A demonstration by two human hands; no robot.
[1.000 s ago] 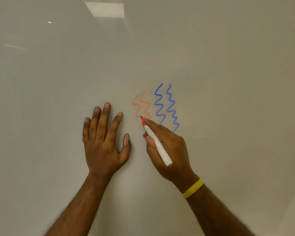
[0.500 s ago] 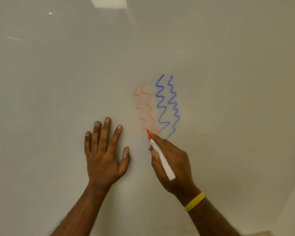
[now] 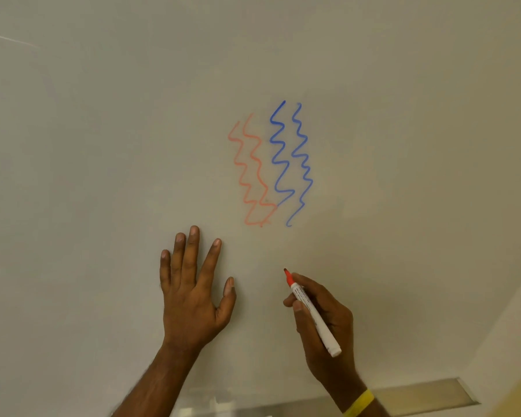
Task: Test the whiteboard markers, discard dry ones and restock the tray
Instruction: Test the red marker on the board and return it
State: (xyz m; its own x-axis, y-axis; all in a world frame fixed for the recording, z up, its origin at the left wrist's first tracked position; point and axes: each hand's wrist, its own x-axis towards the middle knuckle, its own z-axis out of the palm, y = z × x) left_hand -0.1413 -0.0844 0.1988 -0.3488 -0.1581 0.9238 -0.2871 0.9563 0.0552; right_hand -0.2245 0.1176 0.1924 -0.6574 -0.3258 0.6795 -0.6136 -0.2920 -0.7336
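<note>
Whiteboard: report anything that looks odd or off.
The red squiggles on the whiteboard look pale and washed out beside the solid blue squiggles, which hints the red marker in the right hand may be drying. Nothing else stands out.

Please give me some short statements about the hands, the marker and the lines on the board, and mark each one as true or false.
1. The right hand holds a marker with a red tip. True.
2. The marker tip touches the red lines. False: it is below them, apart.
3. The left hand lies open and flat on the whiteboard. True.
4. The blue lines are fainter than the red ones. False: the blue is darker.
5. The left hand holds a cap. False: it holds nothing.
</note>
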